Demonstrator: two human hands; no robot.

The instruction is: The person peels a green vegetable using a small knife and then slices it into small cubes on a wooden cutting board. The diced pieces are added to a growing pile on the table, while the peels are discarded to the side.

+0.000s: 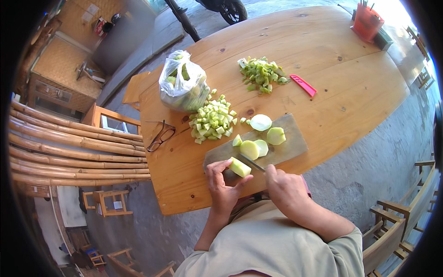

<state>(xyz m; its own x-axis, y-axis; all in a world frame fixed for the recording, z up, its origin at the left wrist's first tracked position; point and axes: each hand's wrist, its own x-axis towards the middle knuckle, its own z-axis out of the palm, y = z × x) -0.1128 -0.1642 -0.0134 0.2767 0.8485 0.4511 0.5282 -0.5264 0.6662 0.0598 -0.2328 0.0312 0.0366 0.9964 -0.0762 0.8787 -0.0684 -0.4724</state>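
My left hand [224,184] holds a pale green vegetable piece [240,167] down on the wooden cutting board [290,143]. My right hand [285,187] grips a knife [252,163] whose blade touches that piece. Several sliced rounds [260,138] of the same vegetable lie on the board just beyond. A heap of diced pieces [211,120] sits on the round wooden table [323,78] left of the board.
A clear plastic bag [182,83] with green vegetables stands behind the diced heap. A pile of green trimmings [262,74] and a red peeler [303,85] lie farther back. Glasses [160,137] rest near the table's left edge. An orange holder [368,21] stands far right.
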